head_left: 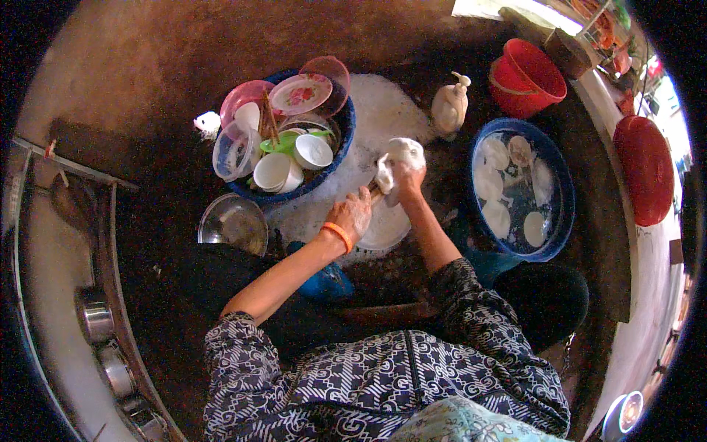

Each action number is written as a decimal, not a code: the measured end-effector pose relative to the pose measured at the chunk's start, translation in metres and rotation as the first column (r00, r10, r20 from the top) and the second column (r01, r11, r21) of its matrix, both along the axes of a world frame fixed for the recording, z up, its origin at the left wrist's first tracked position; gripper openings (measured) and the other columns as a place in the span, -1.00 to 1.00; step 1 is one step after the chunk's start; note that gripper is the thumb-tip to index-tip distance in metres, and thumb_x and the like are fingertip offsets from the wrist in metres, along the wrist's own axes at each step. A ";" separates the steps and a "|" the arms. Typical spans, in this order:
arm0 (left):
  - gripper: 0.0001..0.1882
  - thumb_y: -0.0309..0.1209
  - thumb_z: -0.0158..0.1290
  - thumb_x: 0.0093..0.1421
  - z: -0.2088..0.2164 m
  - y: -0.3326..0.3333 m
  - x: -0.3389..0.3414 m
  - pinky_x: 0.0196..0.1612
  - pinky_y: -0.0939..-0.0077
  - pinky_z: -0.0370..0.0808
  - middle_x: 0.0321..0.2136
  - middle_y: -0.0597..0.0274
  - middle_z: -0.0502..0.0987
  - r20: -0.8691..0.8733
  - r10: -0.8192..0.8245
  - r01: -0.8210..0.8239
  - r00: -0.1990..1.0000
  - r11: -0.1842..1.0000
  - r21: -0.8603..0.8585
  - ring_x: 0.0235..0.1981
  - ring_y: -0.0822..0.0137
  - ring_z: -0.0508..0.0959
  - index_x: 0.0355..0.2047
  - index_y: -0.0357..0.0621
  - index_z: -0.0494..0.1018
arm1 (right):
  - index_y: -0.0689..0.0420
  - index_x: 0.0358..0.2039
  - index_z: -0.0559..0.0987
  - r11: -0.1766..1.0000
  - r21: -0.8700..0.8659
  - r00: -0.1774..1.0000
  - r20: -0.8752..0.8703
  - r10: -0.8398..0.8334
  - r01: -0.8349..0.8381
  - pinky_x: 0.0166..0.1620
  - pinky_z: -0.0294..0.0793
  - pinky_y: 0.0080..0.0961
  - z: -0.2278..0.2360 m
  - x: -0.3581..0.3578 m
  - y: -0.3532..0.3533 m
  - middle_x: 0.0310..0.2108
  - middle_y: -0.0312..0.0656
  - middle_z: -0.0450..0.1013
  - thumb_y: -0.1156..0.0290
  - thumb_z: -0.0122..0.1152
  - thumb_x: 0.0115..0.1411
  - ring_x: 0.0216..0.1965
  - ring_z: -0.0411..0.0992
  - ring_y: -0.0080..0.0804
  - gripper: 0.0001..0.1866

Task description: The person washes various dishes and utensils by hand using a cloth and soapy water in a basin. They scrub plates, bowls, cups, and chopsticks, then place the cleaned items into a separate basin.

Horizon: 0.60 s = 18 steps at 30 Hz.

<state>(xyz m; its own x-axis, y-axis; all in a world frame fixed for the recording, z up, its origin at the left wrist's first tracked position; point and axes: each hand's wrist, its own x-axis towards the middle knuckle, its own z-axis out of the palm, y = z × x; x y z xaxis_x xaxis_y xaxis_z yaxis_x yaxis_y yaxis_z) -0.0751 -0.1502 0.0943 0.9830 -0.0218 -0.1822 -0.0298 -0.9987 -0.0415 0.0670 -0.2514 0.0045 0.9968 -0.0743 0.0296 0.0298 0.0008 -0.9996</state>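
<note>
My left hand (353,214), an orange band at its wrist, is closed around a brown stick-like thing (377,195) whose kind I cannot make out. My right hand (410,179) is closed at its far end on a white, suds-covered scrubbing cloth or sponge (405,152). Both hands are close together over a pale round basin (387,230) of foam. To their left, a blue tub (346,151) is heaped with white bowls (277,173), pink plates and dishes, a green ladle-like utensil (276,144) and brown chopsticks (267,114).
At the right stands a blue basin (565,202) of water with several white dishes. A red bucket (526,79) and a pump bottle (449,109) are beyond it. A metal bowl (234,225) sits left of me. Suds (379,103) spread over the floor; a red basin (643,169) leans at far right.
</note>
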 end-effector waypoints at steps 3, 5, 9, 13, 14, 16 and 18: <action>-0.62 -0.42 -0.13 0.23 0.011 0.003 -0.013 -0.38 0.20 0.59 -0.39 -0.12 0.55 -0.059 0.038 -0.044 0.998 0.995 -0.093 -0.43 -0.02 0.62 0.01 -0.37 0.21 | 0.07 -0.23 0.55 0.996 0.000 0.994 -0.060 -0.094 0.094 -0.27 0.49 -0.53 -0.017 0.024 -0.022 -0.30 -0.33 0.51 0.41 0.28 0.07 -0.34 0.45 -0.53 -0.78; -0.61 -0.41 -0.12 0.21 0.009 0.008 -0.020 -0.37 0.15 0.58 -0.44 -0.15 0.55 -0.077 0.046 -0.059 0.996 0.983 -0.174 -0.42 -0.07 0.61 0.01 -0.36 0.21 | 0.11 -0.22 0.57 0.913 0.388 0.990 -0.110 -0.089 0.125 -0.35 0.52 -0.45 -0.032 0.040 -0.042 -0.36 -0.21 0.52 0.33 0.22 0.14 -0.42 0.48 -0.39 -0.79; -0.63 -0.34 0.01 0.13 -0.008 0.023 -0.017 -0.45 0.09 0.53 -0.57 -0.15 0.53 -0.022 0.215 -0.196 0.976 0.837 -0.512 -0.51 -0.12 0.57 -0.10 -0.29 0.31 | 0.22 -0.27 0.53 0.987 -0.145 0.864 0.486 0.133 -0.071 -0.35 0.49 -0.30 -0.021 0.083 -0.092 -0.41 -0.11 0.48 0.33 0.19 -0.01 -0.41 0.47 -0.18 -0.70; -0.77 -0.31 0.10 0.11 -0.027 0.043 0.008 -0.65 0.44 0.45 -0.61 0.27 0.49 -0.380 0.350 -0.463 0.856 0.195 -0.864 -0.71 0.36 0.47 -0.30 -0.20 0.44 | 0.26 -0.38 0.49 0.933 -0.256 0.223 0.954 0.201 0.254 -0.40 0.39 -0.12 0.028 0.069 -0.064 -0.43 -0.01 0.41 0.41 0.21 -0.26 -0.43 0.38 0.04 -0.65; -0.76 -0.32 0.10 0.12 -0.031 0.049 0.017 -0.66 0.49 0.44 -0.62 0.31 0.47 -0.474 0.342 -0.538 0.811 0.117 -0.835 -0.72 0.42 0.44 -0.28 -0.21 0.45 | 0.25 -0.46 0.45 0.953 -0.244 0.428 0.891 0.149 0.178 -0.46 0.32 -0.16 0.040 0.054 -0.042 -0.54 -0.05 0.32 0.47 0.19 -0.28 -0.48 0.32 0.00 -0.72; -0.63 -0.21 0.08 0.16 -0.041 0.055 0.029 -0.62 0.48 0.48 -0.58 0.23 0.51 -0.523 0.272 -0.554 0.807 0.043 -0.832 -0.70 0.37 0.48 -0.14 -0.24 0.45 | 0.16 -0.58 0.37 0.979 -0.060 0.808 0.557 0.193 -0.193 -0.49 0.30 -0.26 0.055 0.019 -0.002 -0.64 -0.23 0.24 0.50 0.19 -0.15 -0.52 0.29 -0.23 -0.84; -0.56 -0.15 0.06 0.16 -0.056 0.054 0.039 -0.57 0.44 0.52 -0.53 0.17 0.55 -0.349 0.257 -0.416 0.901 0.287 -0.863 -0.67 0.30 0.52 -0.11 -0.27 0.43 | 0.11 -0.47 0.34 0.849 0.402 0.934 0.053 0.352 -0.343 -0.37 0.35 -0.34 0.058 -0.017 0.029 -0.52 -0.33 0.28 0.44 0.26 -0.04 -0.41 0.33 -0.38 -0.77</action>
<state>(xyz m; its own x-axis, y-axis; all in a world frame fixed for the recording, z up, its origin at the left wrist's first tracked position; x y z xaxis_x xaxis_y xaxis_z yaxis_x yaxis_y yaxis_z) -0.0358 -0.0963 0.0384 0.9173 0.0785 -0.3904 0.3933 -0.3324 0.8572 0.0501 -0.2220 0.0623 0.9597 0.2764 0.0496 -0.0694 0.4048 -0.9118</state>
